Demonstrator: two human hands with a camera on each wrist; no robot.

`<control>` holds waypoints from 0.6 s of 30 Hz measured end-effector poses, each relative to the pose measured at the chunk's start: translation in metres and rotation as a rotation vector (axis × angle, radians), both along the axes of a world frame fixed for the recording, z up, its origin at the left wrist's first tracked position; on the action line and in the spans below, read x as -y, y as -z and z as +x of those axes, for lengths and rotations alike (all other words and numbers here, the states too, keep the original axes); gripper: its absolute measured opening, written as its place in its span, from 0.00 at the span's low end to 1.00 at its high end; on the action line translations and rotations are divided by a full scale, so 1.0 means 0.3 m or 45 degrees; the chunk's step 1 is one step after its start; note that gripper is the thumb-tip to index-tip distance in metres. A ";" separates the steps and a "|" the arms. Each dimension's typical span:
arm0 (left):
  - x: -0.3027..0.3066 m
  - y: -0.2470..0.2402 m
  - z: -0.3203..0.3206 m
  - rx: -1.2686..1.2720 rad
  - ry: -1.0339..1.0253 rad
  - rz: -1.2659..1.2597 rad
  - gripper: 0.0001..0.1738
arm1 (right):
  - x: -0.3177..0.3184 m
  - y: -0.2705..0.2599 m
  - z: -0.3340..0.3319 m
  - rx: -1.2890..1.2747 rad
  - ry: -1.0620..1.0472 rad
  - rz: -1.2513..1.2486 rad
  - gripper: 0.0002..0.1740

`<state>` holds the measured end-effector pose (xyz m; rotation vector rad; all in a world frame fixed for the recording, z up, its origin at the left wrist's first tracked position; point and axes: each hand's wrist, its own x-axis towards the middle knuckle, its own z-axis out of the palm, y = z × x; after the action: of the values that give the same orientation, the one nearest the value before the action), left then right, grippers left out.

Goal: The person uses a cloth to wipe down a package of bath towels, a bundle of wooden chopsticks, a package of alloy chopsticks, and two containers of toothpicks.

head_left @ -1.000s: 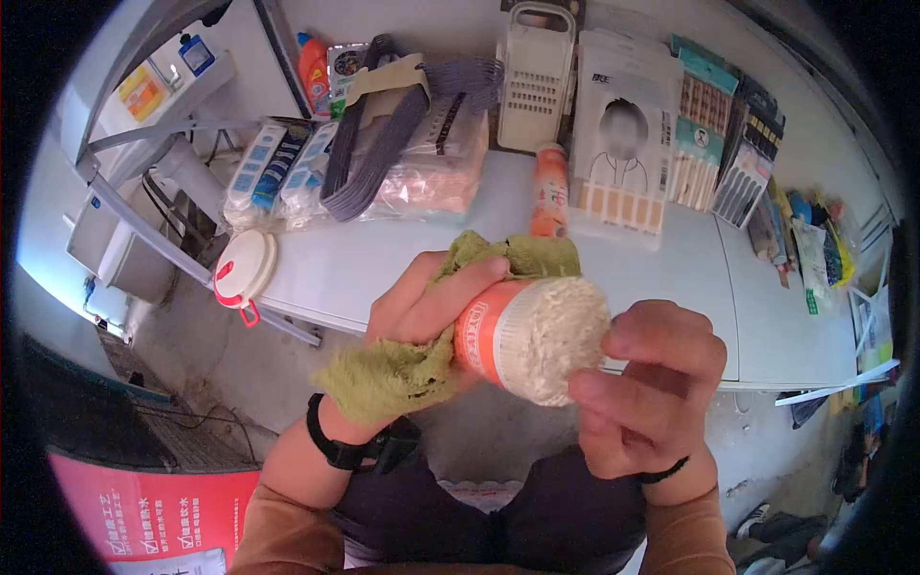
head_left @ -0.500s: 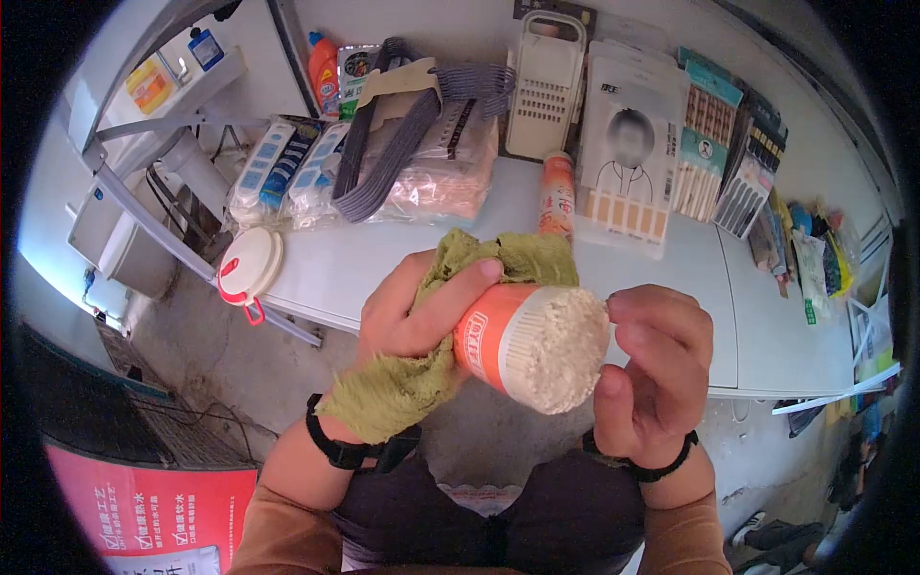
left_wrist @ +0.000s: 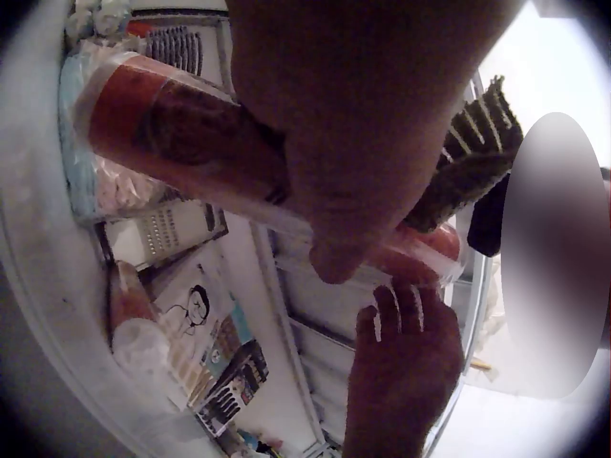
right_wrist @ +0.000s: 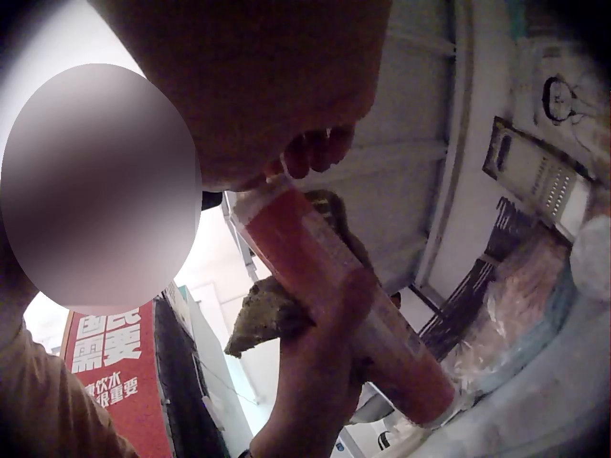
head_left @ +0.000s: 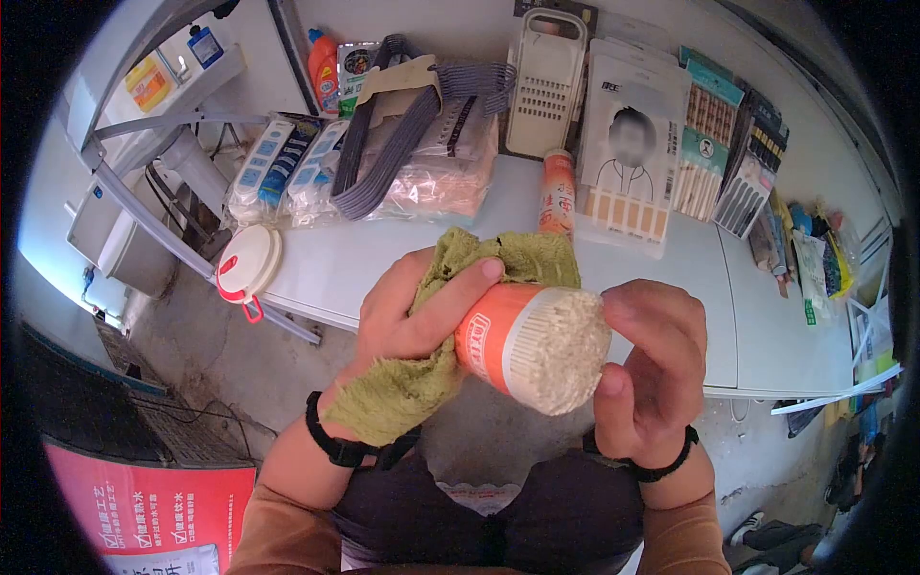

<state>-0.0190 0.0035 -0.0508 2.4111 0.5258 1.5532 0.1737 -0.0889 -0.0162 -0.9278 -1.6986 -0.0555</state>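
Observation:
My left hand (head_left: 407,311) grips a long round pack of dried noodles (head_left: 489,335) with an orange wrapper and a clear end. A green cloth (head_left: 393,395) lies between this hand and the pack and hangs over the wrist. The cream noodle ends face right. My right hand (head_left: 659,359) is at that end, fingers loosely bent, with fingertips and thumb right at its rim. In the left wrist view the pack (left_wrist: 162,134) extends well past the left hand. In the right wrist view the left hand (right_wrist: 320,343) wraps around its middle.
On the white table (head_left: 661,316) stand an orange tube-shaped pack (head_left: 558,196), a grater (head_left: 546,91), grey hangers (head_left: 388,144) on bagged goods, and packaged chopsticks (head_left: 704,144). A white lidded container (head_left: 251,261) sits at the left edge. A red printed panel (head_left: 144,508) is at lower left.
The right hand's fingers have shifted from the noodle ends' face to the rim, and its thumb has moved slightly right. The left hand keeps its grip on the cloth and pack.

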 end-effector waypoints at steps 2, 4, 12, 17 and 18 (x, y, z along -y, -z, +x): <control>-0.002 -0.005 0.002 0.003 -0.021 0.038 0.31 | 0.004 0.007 0.014 0.062 0.017 0.033 0.22; -0.007 -0.010 0.003 -0.031 -0.053 0.091 0.31 | 0.006 0.001 0.016 0.123 0.035 0.064 0.24; -0.017 0.011 0.015 -0.061 -0.163 0.221 0.29 | -0.006 -0.001 -0.002 0.213 -0.089 0.074 0.29; -0.017 0.008 0.018 -0.018 -0.127 0.238 0.29 | -0.001 0.002 0.007 0.219 -0.058 0.048 0.28; -0.019 0.009 0.016 -0.018 -0.128 0.236 0.29 | -0.003 0.006 0.009 0.237 -0.048 0.071 0.27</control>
<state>-0.0143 0.0093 -0.0536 2.5701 0.5352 1.6964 0.1762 -0.0879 -0.0179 -0.8710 -1.8763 -0.1680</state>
